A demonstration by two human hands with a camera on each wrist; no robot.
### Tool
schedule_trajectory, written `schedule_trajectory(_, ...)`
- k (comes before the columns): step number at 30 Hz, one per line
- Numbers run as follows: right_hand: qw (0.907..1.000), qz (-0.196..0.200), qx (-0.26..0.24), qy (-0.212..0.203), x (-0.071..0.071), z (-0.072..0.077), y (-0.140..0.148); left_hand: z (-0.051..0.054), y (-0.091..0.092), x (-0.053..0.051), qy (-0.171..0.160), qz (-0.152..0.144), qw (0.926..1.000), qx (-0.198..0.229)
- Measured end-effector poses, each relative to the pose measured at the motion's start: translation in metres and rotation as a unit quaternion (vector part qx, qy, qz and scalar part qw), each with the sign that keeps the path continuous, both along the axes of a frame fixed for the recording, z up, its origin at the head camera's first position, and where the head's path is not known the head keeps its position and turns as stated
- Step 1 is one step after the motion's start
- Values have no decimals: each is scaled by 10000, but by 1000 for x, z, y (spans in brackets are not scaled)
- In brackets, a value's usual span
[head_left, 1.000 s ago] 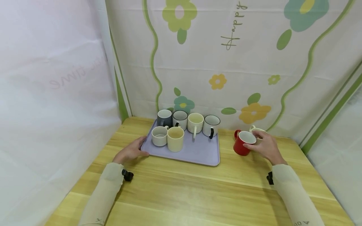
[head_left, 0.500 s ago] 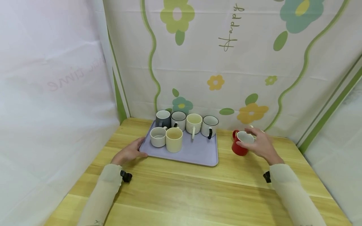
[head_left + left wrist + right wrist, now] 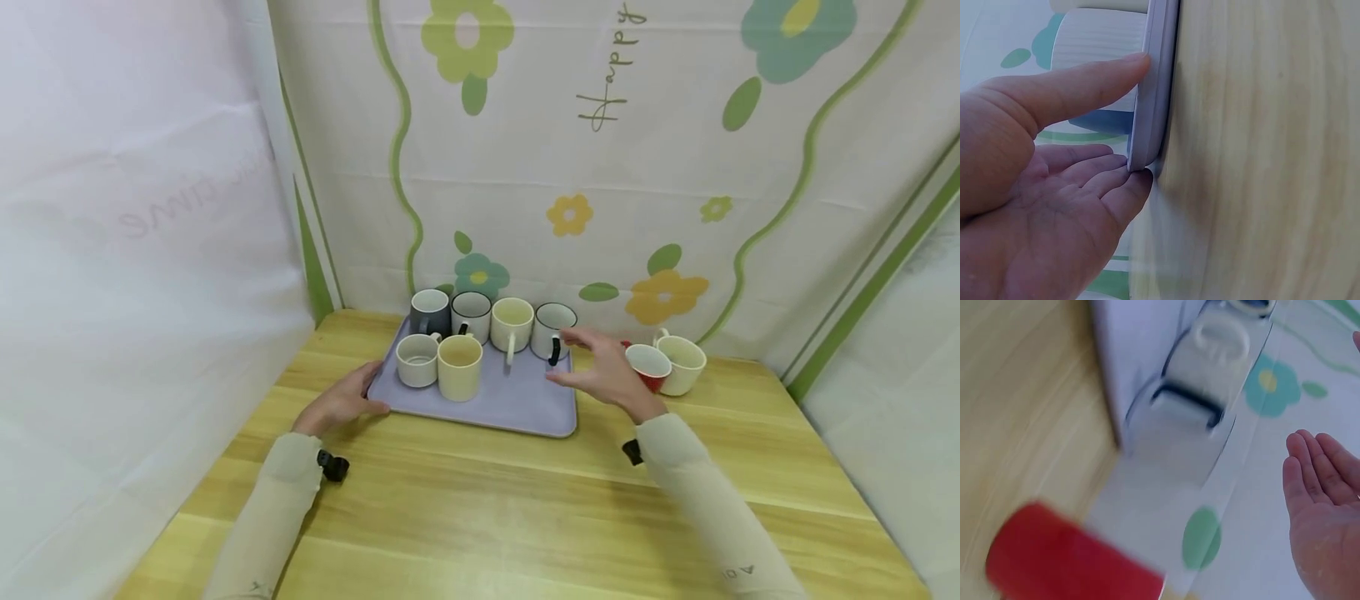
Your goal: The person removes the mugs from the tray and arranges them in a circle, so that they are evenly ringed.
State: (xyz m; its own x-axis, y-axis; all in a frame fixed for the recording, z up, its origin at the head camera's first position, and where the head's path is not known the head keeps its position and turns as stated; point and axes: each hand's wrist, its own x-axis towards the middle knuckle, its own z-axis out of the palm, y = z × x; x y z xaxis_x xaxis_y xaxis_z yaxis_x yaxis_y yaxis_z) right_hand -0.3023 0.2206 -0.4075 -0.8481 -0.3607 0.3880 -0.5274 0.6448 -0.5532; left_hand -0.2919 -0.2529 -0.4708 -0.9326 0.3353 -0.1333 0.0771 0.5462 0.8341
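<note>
At the lavender tray's (image 3: 517, 412) front left corner, my left hand (image 3: 341, 400) touches the rim, thumb and fingertips spread on either side of the corner. The left wrist view shows the fingers of my left hand (image 3: 1054, 187) nearly straight. My right hand (image 3: 607, 375) is over the tray's right edge, thumb and fingers apart, holding nothing. Closest to it stands a white mug with black rim and handle (image 3: 547, 333). Behind the right hand, a red mug (image 3: 656, 382), partly hidden, stands beside a cream mug (image 3: 684, 367); the red mug (image 3: 1066, 556) is blurred in the right wrist view.
Also on the tray are a dark grey mug (image 3: 429, 312), another black-rimmed white mug (image 3: 472, 315), a cream mug (image 3: 512, 329), a low white cup (image 3: 417, 362) and a pale yellow mug (image 3: 459, 375). A printed cloth (image 3: 480, 167) hangs behind the wooden table (image 3: 480, 508).
My right hand has left the red mug and moved left to the tray's right edge. The red mug stays beside the cream mug. My left hand keeps its place at the tray corner.
</note>
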Motion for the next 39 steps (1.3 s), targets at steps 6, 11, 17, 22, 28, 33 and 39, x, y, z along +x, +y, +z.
schedule_trajectory(6,9993,376,-37,33,-5,-9,-47,0,-1,-1,8,-49,10000,-25)
schedule_trajectory(11,9987,481,-100,-158,-8,-16,-82,0,-1,-1,-7,-44,10000,37)
schedule_trajectory(17,9983,348,-91,-451,-11,-25,-114,1,0,2,-13,-60,10000,33)
schedule_trajectory(22,9979,262,-332,-488,-20,-29,-133,4,2,1,11,-43,10000,44)
schedule_trajectory(28,9973,57,-375,-624,-28,-35,-149,5,1,2,-69,3,10000,-38)
schedule_trajectory(33,9971,-22,-434,-630,-32,-41,-159,2,0,-1,-82,-10,10000,-25)
schedule_trajectory(39,9966,-307,-594,-481,-35,-45,-169,1,-2,-2,-48,-21,10000,-85)
